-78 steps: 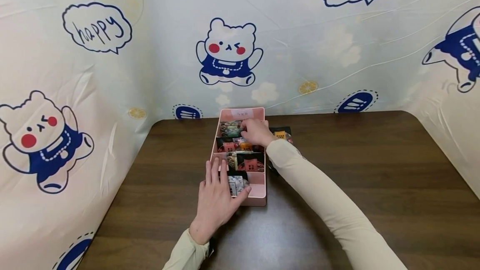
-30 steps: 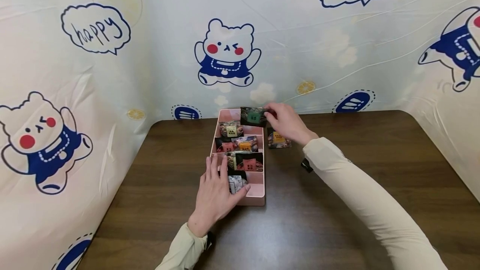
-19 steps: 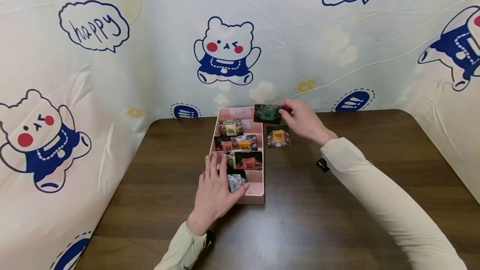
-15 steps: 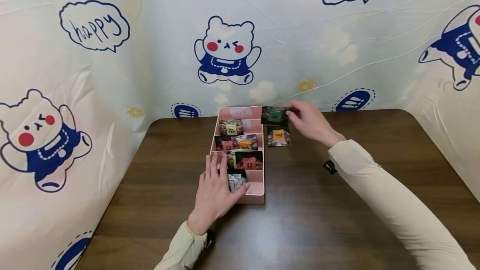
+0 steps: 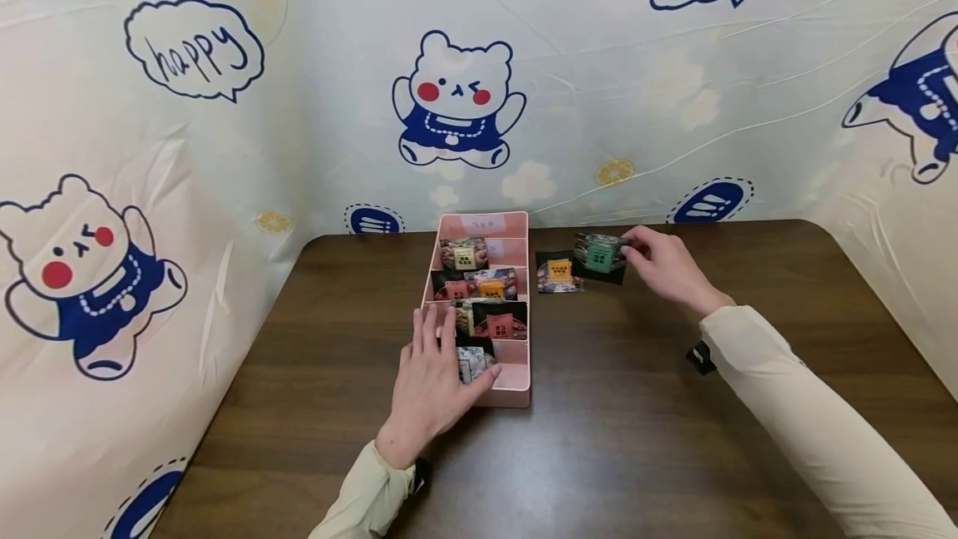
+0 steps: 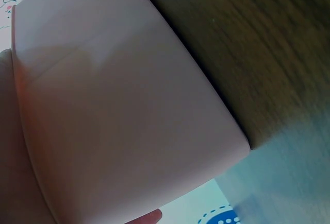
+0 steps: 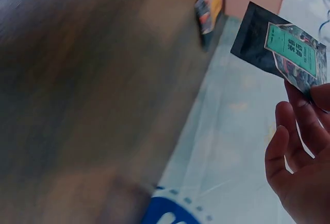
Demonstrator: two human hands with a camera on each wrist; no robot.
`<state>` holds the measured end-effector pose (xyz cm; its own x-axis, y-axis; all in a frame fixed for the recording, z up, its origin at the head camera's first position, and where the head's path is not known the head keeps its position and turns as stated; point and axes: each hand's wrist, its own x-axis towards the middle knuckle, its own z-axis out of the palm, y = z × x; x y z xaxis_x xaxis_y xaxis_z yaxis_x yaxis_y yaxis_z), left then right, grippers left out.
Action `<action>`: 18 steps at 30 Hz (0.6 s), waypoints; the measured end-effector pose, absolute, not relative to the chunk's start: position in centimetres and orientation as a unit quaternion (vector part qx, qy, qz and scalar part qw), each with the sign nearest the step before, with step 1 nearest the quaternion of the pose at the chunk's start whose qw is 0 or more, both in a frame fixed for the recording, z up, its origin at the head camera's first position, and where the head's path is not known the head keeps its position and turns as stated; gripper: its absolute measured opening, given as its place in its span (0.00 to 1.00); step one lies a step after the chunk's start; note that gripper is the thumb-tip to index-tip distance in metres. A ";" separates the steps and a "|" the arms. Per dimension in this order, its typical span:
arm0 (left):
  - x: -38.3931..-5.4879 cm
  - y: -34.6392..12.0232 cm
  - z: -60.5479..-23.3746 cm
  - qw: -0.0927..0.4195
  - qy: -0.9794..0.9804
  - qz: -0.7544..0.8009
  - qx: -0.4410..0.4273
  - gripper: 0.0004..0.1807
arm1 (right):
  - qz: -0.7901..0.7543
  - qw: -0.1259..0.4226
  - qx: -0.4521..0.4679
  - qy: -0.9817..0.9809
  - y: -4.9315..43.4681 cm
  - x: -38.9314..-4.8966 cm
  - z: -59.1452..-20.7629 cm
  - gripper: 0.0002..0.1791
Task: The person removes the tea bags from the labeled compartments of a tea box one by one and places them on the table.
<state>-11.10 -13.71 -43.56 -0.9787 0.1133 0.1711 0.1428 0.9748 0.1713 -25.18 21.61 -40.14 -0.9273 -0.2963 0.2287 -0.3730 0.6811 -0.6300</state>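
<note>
Right wrist: right fingers [image 7: 307, 118] pinch the green-labelled packet [image 7: 289, 49], long axis slanting, black end toward upper left.

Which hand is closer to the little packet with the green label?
The right hand. It pinches the green-label packet by its edge. The left hand is farther left, at the pink box.

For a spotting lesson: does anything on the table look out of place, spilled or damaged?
One orange-labelled packet lies on the table right of the pink box, which looks odd because other packets sit inside it. A green-labelled packet is also outside, held by the right hand. I see no spill or damage.
</note>
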 end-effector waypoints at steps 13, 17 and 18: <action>-11.1 -13.7 -43.7 0.089 -0.990 -0.089 -0.065 0.58 | 0.374 -0.015 0.136 -0.917 24.8 -27.2 -42.2 0.14; -11.1 -13.7 -43.7 0.090 -0.990 -0.090 -0.065 0.58 | 0.356 -0.046 0.138 -0.923 25.4 -28.2 -42.7 0.15; -11.1 -13.7 -43.7 0.090 -0.990 -0.090 -0.065 0.58 | 0.352 -0.055 0.137 -0.924 25.6 -28.5 -42.8 0.15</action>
